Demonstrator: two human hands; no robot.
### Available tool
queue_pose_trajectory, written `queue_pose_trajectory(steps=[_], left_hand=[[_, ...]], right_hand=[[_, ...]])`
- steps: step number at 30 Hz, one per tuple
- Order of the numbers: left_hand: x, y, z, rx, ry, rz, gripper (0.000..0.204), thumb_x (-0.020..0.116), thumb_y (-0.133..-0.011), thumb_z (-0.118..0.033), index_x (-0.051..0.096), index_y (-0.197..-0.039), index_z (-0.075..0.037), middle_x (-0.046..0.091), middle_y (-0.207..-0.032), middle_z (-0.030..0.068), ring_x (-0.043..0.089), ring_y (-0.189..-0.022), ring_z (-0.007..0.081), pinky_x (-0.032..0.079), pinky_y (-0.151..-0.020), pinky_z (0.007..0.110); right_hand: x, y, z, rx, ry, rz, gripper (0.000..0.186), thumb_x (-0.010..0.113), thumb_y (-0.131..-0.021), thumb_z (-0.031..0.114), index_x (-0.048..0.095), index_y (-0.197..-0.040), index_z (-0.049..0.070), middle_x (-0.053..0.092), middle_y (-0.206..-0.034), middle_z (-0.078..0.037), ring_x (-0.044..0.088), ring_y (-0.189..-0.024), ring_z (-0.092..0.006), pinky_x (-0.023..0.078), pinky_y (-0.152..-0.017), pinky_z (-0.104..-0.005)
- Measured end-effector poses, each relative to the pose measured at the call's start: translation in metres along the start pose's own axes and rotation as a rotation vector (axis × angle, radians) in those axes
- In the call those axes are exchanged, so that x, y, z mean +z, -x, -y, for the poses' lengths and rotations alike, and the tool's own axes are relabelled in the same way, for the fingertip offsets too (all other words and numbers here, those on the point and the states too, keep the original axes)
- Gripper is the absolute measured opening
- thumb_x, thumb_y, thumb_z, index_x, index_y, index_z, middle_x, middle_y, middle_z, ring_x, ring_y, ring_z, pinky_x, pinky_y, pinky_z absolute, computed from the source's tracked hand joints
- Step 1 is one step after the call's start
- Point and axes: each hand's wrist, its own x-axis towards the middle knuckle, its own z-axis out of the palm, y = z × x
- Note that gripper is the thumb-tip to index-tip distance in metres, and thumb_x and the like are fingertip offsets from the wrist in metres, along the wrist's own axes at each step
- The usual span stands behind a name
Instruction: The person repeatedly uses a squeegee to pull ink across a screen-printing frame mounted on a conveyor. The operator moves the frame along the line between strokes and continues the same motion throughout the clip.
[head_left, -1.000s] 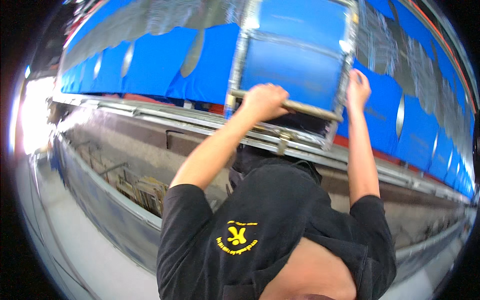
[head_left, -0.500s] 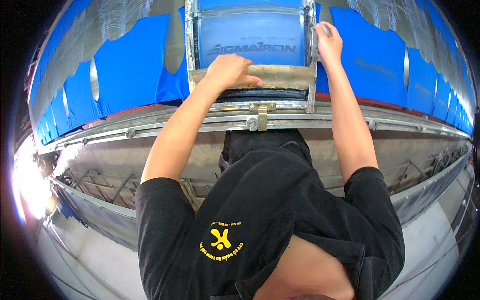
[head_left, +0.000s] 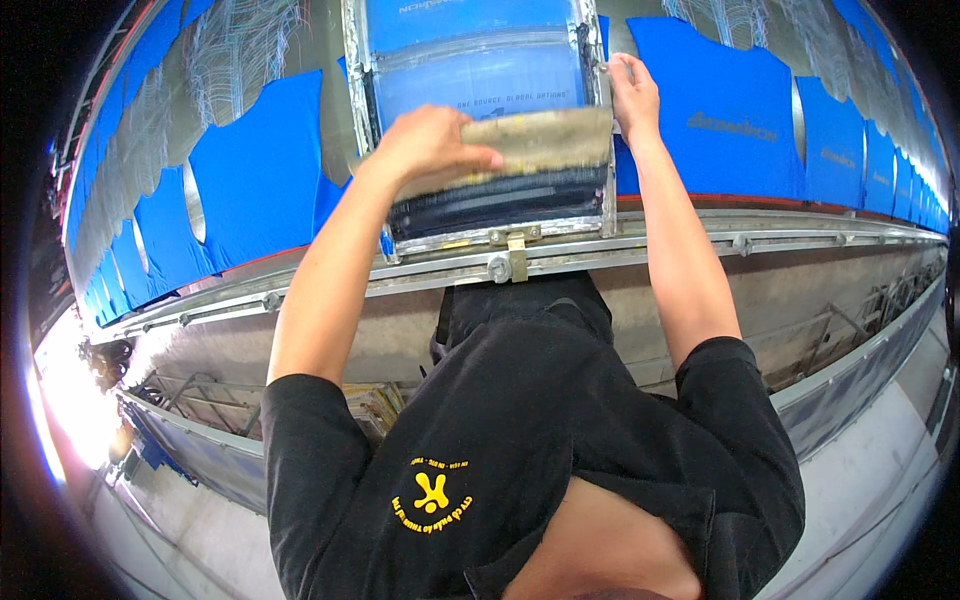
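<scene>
My left hand [head_left: 428,143] is closed around a wide squeegee [head_left: 555,138] with a worn, pale blade holder, its thumb along the near face. The squeegee lies across the inside of a screen printing frame [head_left: 606,190], slightly blurred by motion. Between it and the frame's near end is a band of black ink [head_left: 500,205]. Blue mesh and part of a dark printed design show beyond the squeegee. At the frame's right side rail, my right hand [head_left: 634,95] grips the edge with bent fingers.
Blue cut fabric pieces [head_left: 255,150] lie on the long table, several to either side; those on the right bear a dark print. A metal rail [head_left: 400,280] with round stops runs along the near edge. The frame's brass-coloured bracket [head_left: 516,260] meets it. Another long table [head_left: 215,465] stands behind me.
The squeegee has moved away from the frame's near end with my left hand, showing a wider black ink band. My right hand stays at the side rail. The view has shifted slightly.
</scene>
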Motion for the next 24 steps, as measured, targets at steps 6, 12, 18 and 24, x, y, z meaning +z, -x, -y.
queue_pose_trajectory(steps=[6,12,18,24], left_hand=[[-0.029,-0.018,0.004,0.145,-0.298,-0.534,0.06,0.079,-0.084,-0.064,0.079,-0.113,-0.012,0.077,-0.102,0.0125,0.074,-0.1,0.0372,0.06,-0.083,0.05],[0.03,-0.051,0.039,0.231,-0.343,-0.696,0.04,0.083,-0.078,-0.015,0.074,-0.117,-0.014,0.073,-0.114,0.0064,0.069,-0.106,0.0314,0.058,-0.092,0.044],[0.011,-0.058,0.032,0.194,-0.168,-0.561,0.039,0.079,-0.085,-0.026,0.075,-0.123,-0.019,0.077,-0.117,0.01,0.072,-0.106,0.0357,0.059,-0.09,0.048],[-0.021,-0.062,0.018,-0.008,-0.248,-0.425,0.037,0.075,-0.094,-0.049,0.078,-0.118,-0.021,0.079,-0.108,0.0097,0.074,-0.102,0.036,0.06,-0.085,0.051]], right_hand=[[0.004,-0.011,-0.019,-0.011,-0.232,0.06,0.037,0.064,-0.109,0.035,0.069,-0.133,0.006,0.072,-0.113,-0.003,0.063,-0.1,-0.0125,0.051,-0.088,-0.029],[0.005,-0.006,-0.005,0.084,-0.147,0.035,0.035,0.065,-0.108,0.037,0.071,-0.126,0.008,0.057,-0.083,0.005,0.045,-0.067,-0.0041,0.034,-0.056,-0.0241],[0.003,-0.007,-0.013,0.075,-0.164,0.001,0.037,0.068,-0.107,0.041,0.072,-0.124,0.009,0.053,-0.078,0.007,0.043,-0.063,-0.0042,0.032,-0.053,-0.0241],[0.006,-0.006,-0.002,0.163,-0.181,0.042,0.05,0.068,-0.105,0.047,0.074,-0.126,0.002,0.077,-0.114,-0.015,0.067,-0.107,-0.0185,0.051,-0.094,-0.0334]])
